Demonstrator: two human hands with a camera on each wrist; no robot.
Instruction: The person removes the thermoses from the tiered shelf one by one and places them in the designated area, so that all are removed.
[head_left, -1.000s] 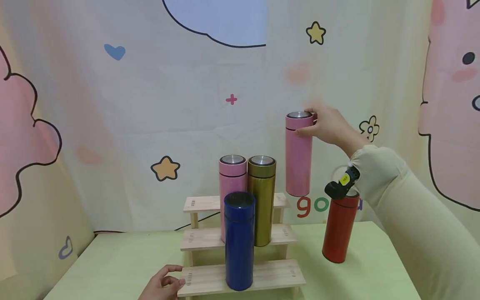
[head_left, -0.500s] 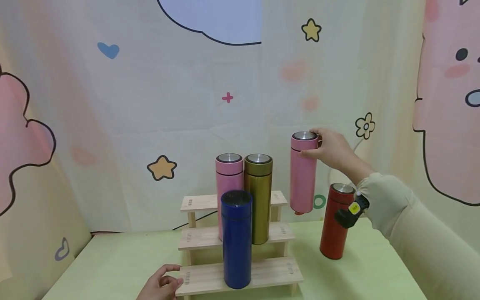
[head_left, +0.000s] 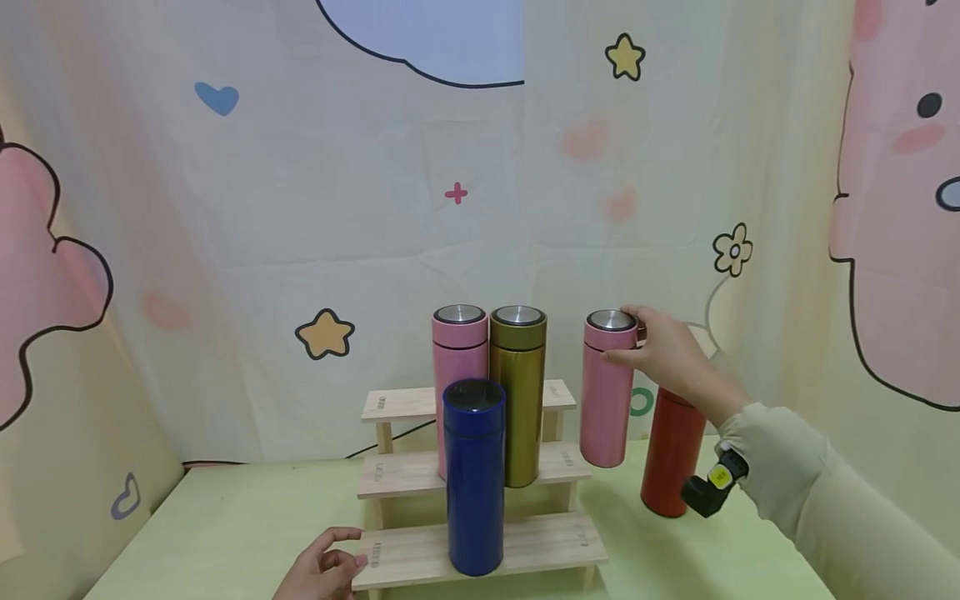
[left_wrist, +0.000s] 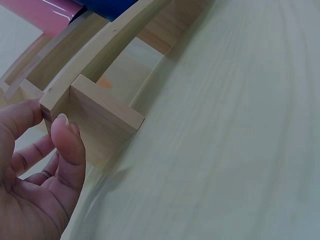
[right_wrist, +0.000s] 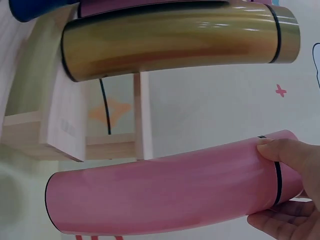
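Note:
My right hand [head_left: 663,354] grips a pink thermos bottle [head_left: 606,408] near its steel-topped lid, thumb on one side and fingers on the other. The bottle is upright, right of a three-step wooden stand [head_left: 405,554]; whether its base touches the table I cannot tell. My left hand [left_wrist: 45,170] pinches the left end of the stand's lowest board [left_wrist: 62,90] between thumb and index finger. A blue thermos [head_left: 476,492] stands on the lowest step. Another pink thermos [head_left: 459,358] and a gold thermos [right_wrist: 175,42] stand side by side on the middle step, partly hidden behind the blue one.
A red thermos [head_left: 671,454] stands on the pale green table [head_left: 247,517] at the right, partly covered by my right wrist and its camera [head_left: 712,483]. A printed cloth backdrop [head_left: 375,192] hangs behind the table.
My right hand has lowered the pink thermos from well above the stand's height to beside its upper steps. The left hand keeps its place on the stand.

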